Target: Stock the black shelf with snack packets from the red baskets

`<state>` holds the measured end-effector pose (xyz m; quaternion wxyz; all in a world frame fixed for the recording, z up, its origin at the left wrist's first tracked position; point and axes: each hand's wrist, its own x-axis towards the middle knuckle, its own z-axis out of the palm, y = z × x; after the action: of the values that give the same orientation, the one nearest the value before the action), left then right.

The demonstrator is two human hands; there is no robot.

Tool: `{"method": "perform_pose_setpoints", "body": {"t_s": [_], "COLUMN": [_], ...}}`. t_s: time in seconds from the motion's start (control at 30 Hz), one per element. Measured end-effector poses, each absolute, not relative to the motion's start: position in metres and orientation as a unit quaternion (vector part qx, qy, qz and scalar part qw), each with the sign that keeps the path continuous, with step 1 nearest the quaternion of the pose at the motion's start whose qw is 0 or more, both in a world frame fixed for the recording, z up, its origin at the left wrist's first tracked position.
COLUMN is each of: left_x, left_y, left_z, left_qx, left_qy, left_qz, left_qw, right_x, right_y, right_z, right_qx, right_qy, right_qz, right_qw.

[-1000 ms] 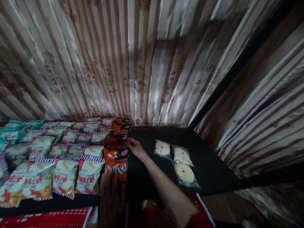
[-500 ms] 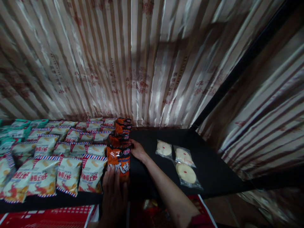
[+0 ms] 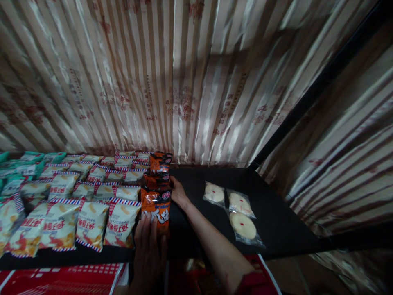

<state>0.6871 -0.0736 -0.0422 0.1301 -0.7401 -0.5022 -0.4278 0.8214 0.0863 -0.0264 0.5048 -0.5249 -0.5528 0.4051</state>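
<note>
Orange snack bags stand in a column on the black shelf. My left hand (image 3: 150,246) lies against the lower front of the nearest orange bag (image 3: 156,205), its fingers extended upward over the printing. At the column's right side is my right hand (image 3: 178,192), beside the middle orange bag (image 3: 156,179); its fingertips are partly hidden behind the bags. A farther orange bag (image 3: 160,162) stands at the back near the curtain. Left of the column, rows of white snack bags (image 3: 122,223) touch or nearly touch it.
Three clear-wrapped round flat items (image 3: 242,225) lie on the black shelf (image 3: 282,217) at right. Teal bags (image 3: 15,184) are at far left. Red baskets (image 3: 67,280) sit below the front edge. Striped curtain (image 3: 184,82) hangs behind; a dark pole (image 3: 307,94) slants at right.
The view has shifted slightly, so the shelf goods appear a little farther right. Both hands remain at the orange bags with nearly the same pose.
</note>
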Motion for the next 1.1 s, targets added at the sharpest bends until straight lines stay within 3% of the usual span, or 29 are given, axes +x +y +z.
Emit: {"method": "perform_pose_setpoints", "body": {"t_s": [1.1], "left_x": [0.6873], "left_y": [-0.0708], "left_z": [-0.0419], "left_qx": [-0.739], "left_qy": [-0.499], "left_qz": [-0.43], "left_qw": [0.139], "right_x": [0.8188], "right_y": [0.0955], "right_z": [-0.037], "right_qx": [-0.517], "right_qy": [-0.571], "right_qz": [0.376], "right_qw": [0.515]}}
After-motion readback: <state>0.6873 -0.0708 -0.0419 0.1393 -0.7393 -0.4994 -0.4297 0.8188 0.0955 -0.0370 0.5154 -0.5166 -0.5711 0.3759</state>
